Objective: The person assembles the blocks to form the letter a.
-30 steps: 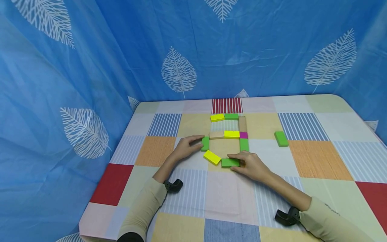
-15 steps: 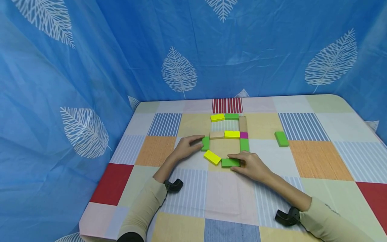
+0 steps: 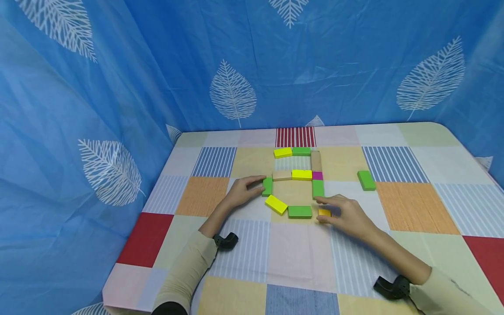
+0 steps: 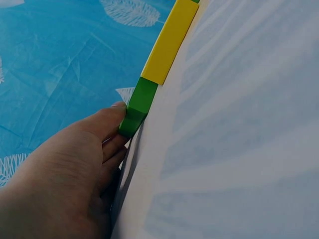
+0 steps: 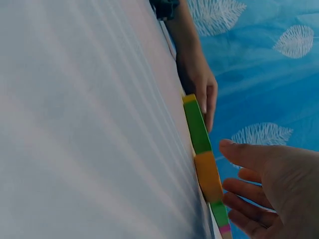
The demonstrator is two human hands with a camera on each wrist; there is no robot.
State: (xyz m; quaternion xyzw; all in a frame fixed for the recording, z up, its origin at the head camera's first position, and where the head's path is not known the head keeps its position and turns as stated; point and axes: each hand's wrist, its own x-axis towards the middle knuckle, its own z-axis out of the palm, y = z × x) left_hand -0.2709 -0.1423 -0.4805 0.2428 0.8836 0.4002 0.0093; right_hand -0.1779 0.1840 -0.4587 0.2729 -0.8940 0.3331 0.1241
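My left hand [image 3: 243, 193] rests at the left side of a green block [image 3: 267, 187], its fingertips touching the block's edge. In the left wrist view this green block [image 4: 141, 99] adjoins a yellow block [image 4: 172, 42]. My right hand [image 3: 350, 215] stands spread around an orange block [image 3: 324, 212], partly hidden between thumb and fingers. From the right wrist, the orange block [image 5: 209, 177] sits against a green block [image 5: 198, 127], with the thumb apart from it. Left of it in the head view lie the front green block [image 3: 299, 212] and a tilted yellow block [image 3: 276, 204].
More blocks form the outline's upper part: a yellow block [image 3: 302, 175], a purple block [image 3: 317, 176], a beige block [image 3: 316, 161] and several others. One separate green block [image 3: 366, 180] lies to the right. A blue leaf-patterned curtain [image 3: 275, 65] hangs behind the patchwork tablecloth [image 3: 295, 258].
My right hand has drawn back to the right from the front green block, and the orange block now shows between its fingers. My left hand has stayed in place.
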